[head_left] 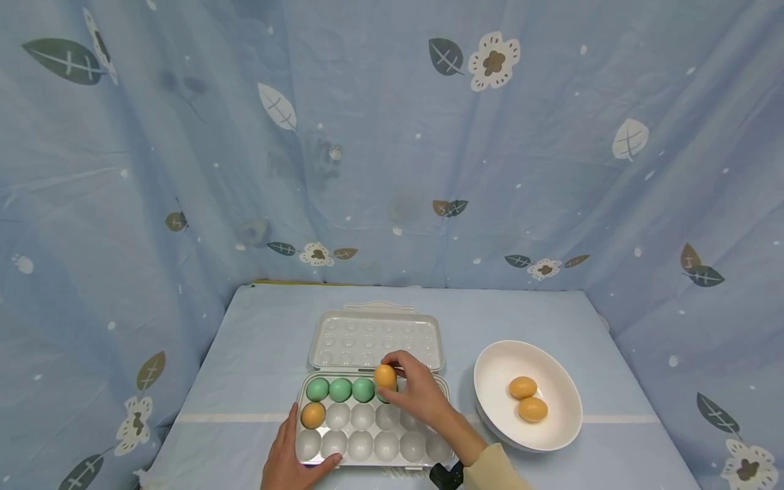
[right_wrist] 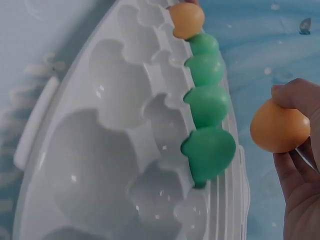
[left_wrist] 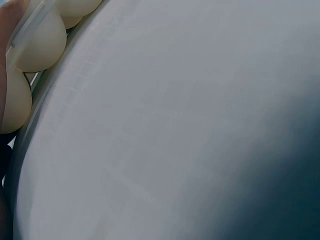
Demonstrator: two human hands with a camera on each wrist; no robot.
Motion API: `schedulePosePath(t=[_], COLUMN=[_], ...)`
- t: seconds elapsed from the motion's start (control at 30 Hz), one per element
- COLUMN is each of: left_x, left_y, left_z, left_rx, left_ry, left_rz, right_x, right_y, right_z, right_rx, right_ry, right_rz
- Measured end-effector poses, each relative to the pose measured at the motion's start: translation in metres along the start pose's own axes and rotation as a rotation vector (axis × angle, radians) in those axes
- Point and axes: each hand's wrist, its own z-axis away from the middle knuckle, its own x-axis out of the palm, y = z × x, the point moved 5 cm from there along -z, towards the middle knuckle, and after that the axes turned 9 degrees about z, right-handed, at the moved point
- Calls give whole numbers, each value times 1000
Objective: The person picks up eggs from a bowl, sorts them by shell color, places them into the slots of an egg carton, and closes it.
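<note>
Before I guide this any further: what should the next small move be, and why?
I'd probably ease the held orange egg to the empty cup directly right of the seated orange egg: the right grip pinches it, the colours match, and green eggs sit one row back.

In the head view, even light fell on the egg carton [head_left: 360, 446], with faint shade under the bowl [head_left: 566, 391] beside it. In the dimmer right wrist view, small glints dotted its cups [right_wrist: 95, 165], stretched by distortion. In the left wrist view, darkness blurred the corner farthest from it.
</note>
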Motion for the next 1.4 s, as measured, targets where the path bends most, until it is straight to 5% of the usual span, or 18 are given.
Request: schedulePosePath(t=[0.17, 0.43, 0.83, 1.07, 1.4], left_x=[-1, -2, -2, -2, -2], left_y=[0, 1, 1, 0, 2], left_z=[0, 0, 0, 1, 1], left_rx=[-53, -50, -11, 38, -59], left_ry=[-31, -22, 20, 54, -19], left_rz=[-25, -22, 7, 18, -18], right_x=[15, 39, 74, 86, 96], right_y=[-11, -25, -35, -35, -36], right_z=[-6, -11, -2, 3, 8], right_rx=[-17, -15, -118, -86, -142], right_ry=[-26, -75, -78, -119, -63], right_rz=[-12, -5, 139, 245, 360])
